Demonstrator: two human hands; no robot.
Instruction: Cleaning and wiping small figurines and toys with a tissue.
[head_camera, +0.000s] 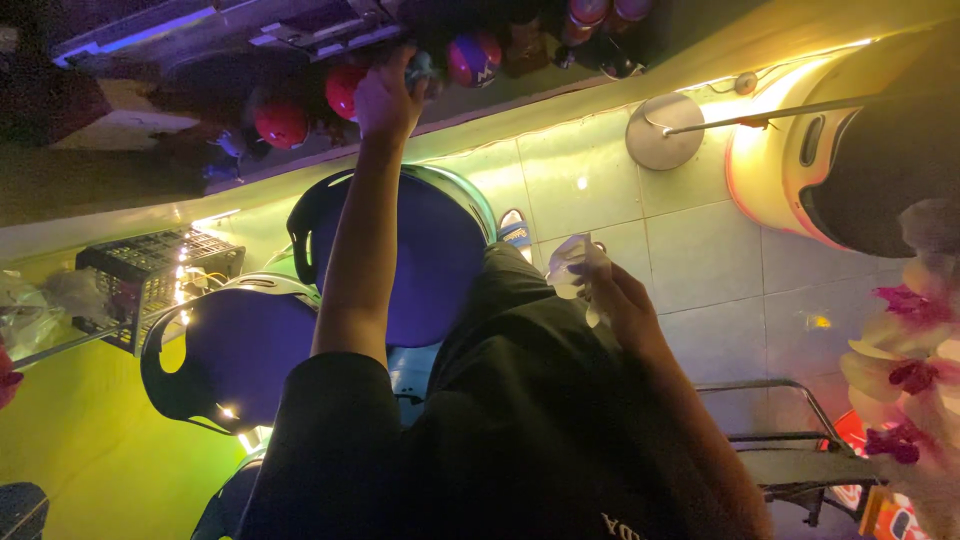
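The picture looks flipped upside down. One hand (388, 100), at 12 o'clock, reaches up to a row of round red and purple toy balls (474, 58) on a dark shelf. Its fingers curl around something small and bluish; what it is stays too dark to tell. Whether this is the left or right hand is unclear. The other hand (618, 300), near the middle, pinches a small clear plastic piece (573, 265) that points toward 11 o'clock. 2 blue stools (440, 260) stand at 9 o'clock.
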